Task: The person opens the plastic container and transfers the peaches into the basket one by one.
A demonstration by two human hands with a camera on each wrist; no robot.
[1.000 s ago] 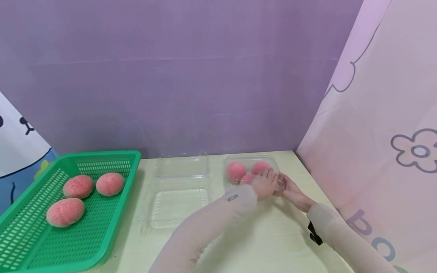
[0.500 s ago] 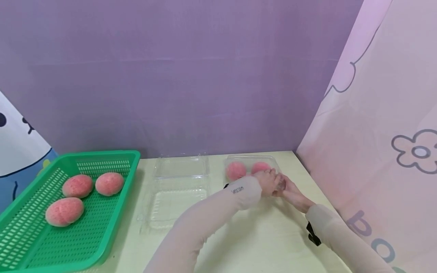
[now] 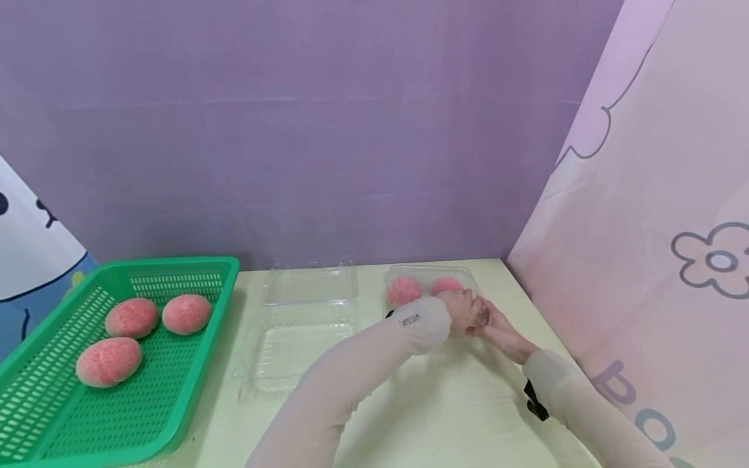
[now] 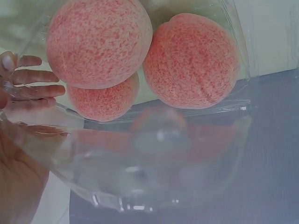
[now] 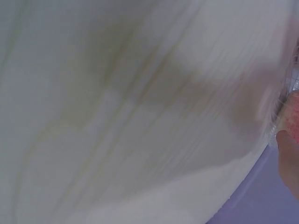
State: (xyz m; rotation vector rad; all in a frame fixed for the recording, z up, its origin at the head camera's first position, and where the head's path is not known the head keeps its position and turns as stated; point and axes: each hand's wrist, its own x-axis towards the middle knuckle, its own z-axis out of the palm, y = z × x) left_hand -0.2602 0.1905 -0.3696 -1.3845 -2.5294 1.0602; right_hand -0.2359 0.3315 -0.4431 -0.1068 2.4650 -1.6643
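At the back right of the table, a clear plastic clamshell box [image 3: 391, 276] holds pink peaches. Two peaches [image 3: 446, 285] show in the head view, and the left wrist view shows three, one peach [image 4: 100, 42] partly covering another. My left hand [image 3: 460, 311] pinches the box's right front corner with bent fingers, its sleeve hiding the front. My right hand [image 3: 497, 330] grips the same corner from the right, close against the left. In the right wrist view only a thumb [image 5: 288, 161] beside a peach [image 5: 292, 119] shows at the edge.
On the left stands a green basket [image 3: 193, 390] with three peaches [image 3: 108, 361] in it. An open clear clamshell [image 3: 307, 351] lies between basket and box, its lid toward the back. A purple wall [image 3: 328, 143] rises behind the table, a pink printed sheet [image 3: 655, 273] on the right.
My left hand has shifted slightly right and its fingers have bent at the box's corner. Its sleeve now hides the front peach. My right hand has barely moved.
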